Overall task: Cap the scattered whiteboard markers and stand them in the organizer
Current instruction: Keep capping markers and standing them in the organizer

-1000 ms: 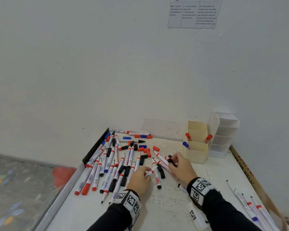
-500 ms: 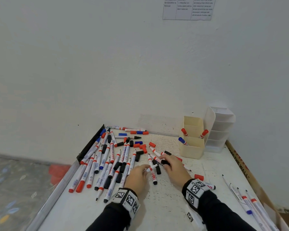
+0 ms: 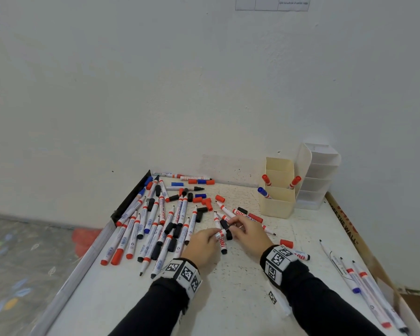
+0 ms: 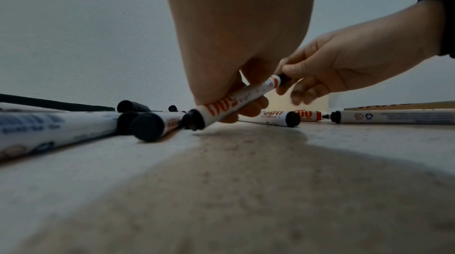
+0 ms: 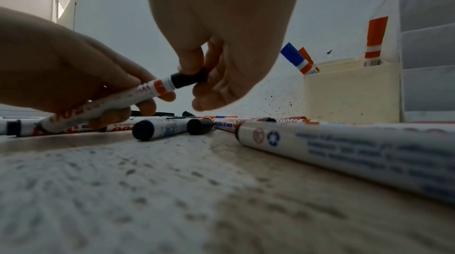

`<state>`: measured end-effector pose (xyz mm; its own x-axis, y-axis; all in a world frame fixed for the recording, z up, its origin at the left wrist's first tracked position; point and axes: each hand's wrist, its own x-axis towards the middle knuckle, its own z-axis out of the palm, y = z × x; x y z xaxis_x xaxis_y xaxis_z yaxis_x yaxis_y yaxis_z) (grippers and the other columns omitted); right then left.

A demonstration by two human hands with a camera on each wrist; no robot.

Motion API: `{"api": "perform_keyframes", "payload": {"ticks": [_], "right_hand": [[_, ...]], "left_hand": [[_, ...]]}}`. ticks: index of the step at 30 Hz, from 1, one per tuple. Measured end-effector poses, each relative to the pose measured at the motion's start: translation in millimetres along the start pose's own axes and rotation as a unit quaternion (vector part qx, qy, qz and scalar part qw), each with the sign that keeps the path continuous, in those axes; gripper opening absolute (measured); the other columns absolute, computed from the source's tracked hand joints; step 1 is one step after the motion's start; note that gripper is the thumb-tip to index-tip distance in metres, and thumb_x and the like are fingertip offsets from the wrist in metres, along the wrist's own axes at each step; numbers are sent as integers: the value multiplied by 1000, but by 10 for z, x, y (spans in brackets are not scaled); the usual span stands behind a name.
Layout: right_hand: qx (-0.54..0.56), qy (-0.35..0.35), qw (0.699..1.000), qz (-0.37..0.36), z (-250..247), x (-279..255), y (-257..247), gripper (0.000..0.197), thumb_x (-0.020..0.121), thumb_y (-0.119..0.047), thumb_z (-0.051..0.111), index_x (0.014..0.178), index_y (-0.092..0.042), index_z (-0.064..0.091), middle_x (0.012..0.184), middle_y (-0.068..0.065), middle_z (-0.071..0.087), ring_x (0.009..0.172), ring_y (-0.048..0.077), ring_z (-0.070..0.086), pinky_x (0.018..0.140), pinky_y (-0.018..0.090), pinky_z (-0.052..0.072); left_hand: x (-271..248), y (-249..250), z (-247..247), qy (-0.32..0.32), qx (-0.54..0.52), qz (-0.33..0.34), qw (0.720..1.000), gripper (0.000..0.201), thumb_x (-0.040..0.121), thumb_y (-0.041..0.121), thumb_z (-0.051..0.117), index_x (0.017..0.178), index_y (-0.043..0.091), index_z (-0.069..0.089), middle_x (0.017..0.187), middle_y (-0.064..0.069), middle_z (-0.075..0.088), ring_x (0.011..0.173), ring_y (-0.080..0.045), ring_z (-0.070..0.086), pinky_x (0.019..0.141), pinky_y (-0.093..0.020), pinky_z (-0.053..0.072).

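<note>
My left hand (image 3: pixel 214 236) grips a white marker (image 3: pixel 222 242) with a black end plug, tilted just above the table. My right hand (image 3: pixel 232 225) pinches a black cap (image 3: pixel 224 225) that sits on the marker's upper end. In the left wrist view the marker (image 4: pixel 236 100) slants up to the right hand (image 4: pixel 288 75). In the right wrist view the cap (image 5: pixel 188 80) meets the marker's orange band. The cream organizer (image 3: pixel 277 207) at the back right holds a blue-capped marker (image 3: pixel 263 192) and two red-capped ones (image 3: pixel 295 181).
Several uncapped markers (image 3: pixel 155 221) and loose caps (image 3: pixel 206 202) lie left and behind my hands. More markers (image 3: pixel 357 280) lie along the right edge. A white tiered organizer (image 3: pixel 318 180) stands by the cream one. The table edge (image 3: pixel 87 258) drops off at left.
My right hand picked a black cap off the table and brought it to the tip of the marker that my left hand lifted. The two hands now meet.
</note>
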<state>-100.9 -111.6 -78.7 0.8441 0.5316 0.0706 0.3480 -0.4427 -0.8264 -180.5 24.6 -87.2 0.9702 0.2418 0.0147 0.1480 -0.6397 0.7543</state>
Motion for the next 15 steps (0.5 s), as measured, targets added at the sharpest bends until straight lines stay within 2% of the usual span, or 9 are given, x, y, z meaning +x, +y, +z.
{"api": "perform_keyframes", "payload": {"ticks": [2,5,8,10,12,14,15], "right_hand": [[-3,7,1000,0,-5,-2,-16,12,94,-27,48,92,-20,58,77,-2,59,70,11,55,68,23,46],[-18,20,1000,-6,-6,-9,-44,34,95,-38,43,70,-17,52,61,-3,44,56,10,40,53,21,32],[-22,14,1000,-1,1,3,-24,43,97,-40,38,70,-10,55,57,-2,38,54,11,36,53,24,28],[-26,12,1000,6,4,12,-9,43,98,-39,35,68,-12,52,57,-2,36,54,11,34,53,25,27],[-25,6,1000,10,-6,9,-16,42,98,-38,34,66,-15,49,57,-3,34,53,11,33,52,25,26],[-10,-4,1000,-1,-16,-6,-33,41,99,-35,34,63,-20,45,58,-4,33,53,9,33,52,23,26],[-7,-12,1000,-10,-19,-10,-37,40,99,-34,33,62,-23,44,58,-5,33,54,9,33,52,23,26]], "left_hand": [[-3,0,1,-2,10,5,1000,37,89,29,57,125,20,52,118,1,55,107,-11,50,90,-20,38],[-11,-1,0,31,-8,-4,999,26,82,25,67,106,20,56,95,7,55,88,-10,52,71,-15,40],[-16,-5,-3,13,5,-6,1000,20,87,29,62,104,20,65,91,7,63,85,-10,57,73,-20,43],[-25,6,10,-10,22,15,1000,19,92,28,54,102,18,67,86,0,66,78,-14,58,74,-29,48],[-44,32,24,-25,10,40,999,22,96,25,47,92,14,66,75,-3,61,67,-14,52,73,-34,49],[-58,57,14,-50,-54,23,997,27,98,25,41,86,15,62,67,1,53,54,-8,45,56,-25,45],[-61,65,8,-68,-102,-1,992,29,99,25,38,84,15,61,63,3,49,47,-5,40,48,-20,39]]}}
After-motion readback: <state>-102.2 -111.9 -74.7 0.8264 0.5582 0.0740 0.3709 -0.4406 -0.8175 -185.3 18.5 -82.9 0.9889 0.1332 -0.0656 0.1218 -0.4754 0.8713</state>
